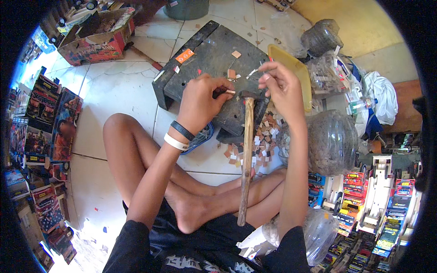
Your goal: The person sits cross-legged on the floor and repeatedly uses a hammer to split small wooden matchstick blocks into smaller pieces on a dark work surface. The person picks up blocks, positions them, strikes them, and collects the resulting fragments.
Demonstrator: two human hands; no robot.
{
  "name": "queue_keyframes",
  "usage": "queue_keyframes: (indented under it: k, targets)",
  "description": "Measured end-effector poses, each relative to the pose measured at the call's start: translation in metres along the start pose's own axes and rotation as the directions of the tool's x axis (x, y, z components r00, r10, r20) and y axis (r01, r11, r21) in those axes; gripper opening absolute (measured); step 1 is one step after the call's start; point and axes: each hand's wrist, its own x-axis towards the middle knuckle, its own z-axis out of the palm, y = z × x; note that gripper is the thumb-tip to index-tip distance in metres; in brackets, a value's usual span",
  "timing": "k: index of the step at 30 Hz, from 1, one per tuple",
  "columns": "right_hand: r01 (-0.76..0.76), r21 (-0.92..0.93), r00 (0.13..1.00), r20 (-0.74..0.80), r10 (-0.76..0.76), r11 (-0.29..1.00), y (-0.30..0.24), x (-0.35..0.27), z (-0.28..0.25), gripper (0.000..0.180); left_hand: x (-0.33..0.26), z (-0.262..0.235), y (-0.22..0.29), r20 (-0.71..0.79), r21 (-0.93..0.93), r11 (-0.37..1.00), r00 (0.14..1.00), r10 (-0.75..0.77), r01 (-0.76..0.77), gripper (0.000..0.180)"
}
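Observation:
My left hand (203,97) is closed, pinching a small, flat, light-edged tile (231,92) between thumb and fingers above a dark low bench (205,59). Across from it, my right hand (283,88) is raised over the bench's right side with fingers curled toward the thumb; anything between them is too small to make out. Thin wires and white scraps (252,73) lie by its fingertips. Between my hands, a hammer (247,150) rests its head on the bench, its wooden handle reaching out over my legs. Small brown tiles (231,73) and an orange card (185,56) lie on the bench.
Many small square pieces (264,141) are heaped on the tiled floor beside the bench. A yellow tray (306,77) and filled plastic bags (332,141) stand to the right. A cardboard box (98,41) sits far left. Toy trucks (48,109) line both sides.

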Motion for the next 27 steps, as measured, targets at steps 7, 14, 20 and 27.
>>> queue_keyframes:
  k: [7,14,20,27]
  targets:
    - [0.014,0.325,0.996,0.077,-0.041,0.946,-0.012,-0.024,0.020,0.028,-0.001,0.002,-0.003,-0.016,0.012,1.000,0.999,0.028,-0.027,0.017]
    - [0.133,0.248,0.989,-0.101,-0.111,0.960,-0.001,-0.020,0.039,0.020,-0.003,0.005,-0.003,-0.050,0.062,0.997,0.998,0.046,-0.043,0.017]
    - [0.049,0.283,0.992,-0.127,-0.013,0.958,0.002,-0.019,0.049,0.014,-0.001,0.008,-0.006,-0.083,-0.005,0.998,0.995,0.063,-0.064,0.017]
    - [0.066,0.221,0.988,-0.154,-0.032,0.973,0.002,-0.018,0.059,0.009,-0.001,0.006,-0.006,-0.051,0.046,0.998,0.998,0.043,-0.041,0.019]
